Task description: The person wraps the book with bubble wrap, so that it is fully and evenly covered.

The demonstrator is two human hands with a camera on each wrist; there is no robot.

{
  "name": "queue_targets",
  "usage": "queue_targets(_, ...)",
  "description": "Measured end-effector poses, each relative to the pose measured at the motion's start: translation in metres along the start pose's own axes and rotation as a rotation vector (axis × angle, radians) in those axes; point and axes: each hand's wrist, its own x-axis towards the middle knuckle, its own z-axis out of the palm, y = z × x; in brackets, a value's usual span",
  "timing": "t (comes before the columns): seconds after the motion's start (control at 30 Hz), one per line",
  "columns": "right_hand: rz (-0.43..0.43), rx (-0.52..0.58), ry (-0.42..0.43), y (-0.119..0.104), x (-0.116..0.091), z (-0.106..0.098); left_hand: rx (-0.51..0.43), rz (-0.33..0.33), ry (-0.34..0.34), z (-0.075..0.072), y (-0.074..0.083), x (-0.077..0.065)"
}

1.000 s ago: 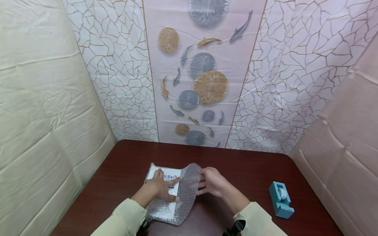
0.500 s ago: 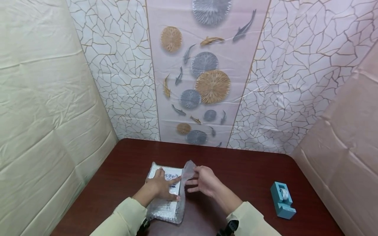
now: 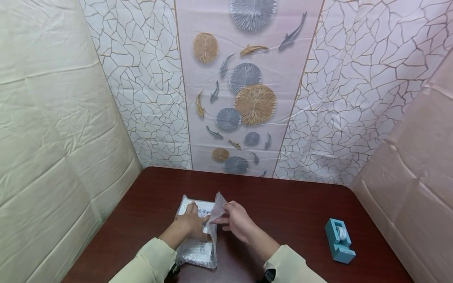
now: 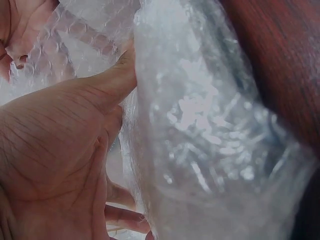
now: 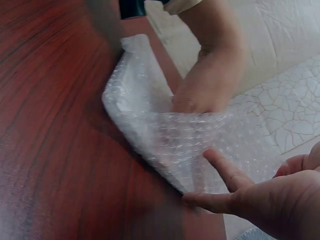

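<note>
A flat white item [image 3: 206,206] with dark handwritten-looking characters lies on a sheet of bubble wrap [image 5: 185,137], with part of the wrap covering its lower end. My left hand [image 3: 192,226] presses down on it with spread fingers. At the right side, a flap of the wrap stands up and leans over that hand's thumb. My right hand [image 3: 240,222] pinches the flap's far corner between thumb and finger, its other fingers extended along the sheet. In the left wrist view, crinkled bubble wrap [image 4: 200,120] fills the space beside the left palm [image 4: 55,135].
A blue tape dispenser [image 3: 339,240] with a roll of clear tape stands at the right of the dark red-brown table [image 3: 283,204]. Cream padded panels [image 3: 53,137] flank the table, and a patterned curtain [image 3: 233,98] hangs behind it.
My right hand has moved left, lifting the bubble wrap flap from lying out to the right up and over toward the left hand. The left hand has stayed in place on the white item.
</note>
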Motion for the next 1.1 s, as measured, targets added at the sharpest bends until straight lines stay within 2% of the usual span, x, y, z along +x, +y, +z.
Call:
queue_targets(0.33,-0.050,0.058,0.008,0.017,0.002,0.009,-0.006,-0.020,0.002,0.003,0.000,0.000)
queue_targets(0.7,-0.075,0.075,0.014,0.026,0.004,0.012,0.005,0.005,0.031,0.005,-0.005,0.001)
queue_targets(1.1,-0.059,0.112,0.018,0.031,0.006,0.014,-0.085,0.052,0.068,0.008,-0.009,0.004)
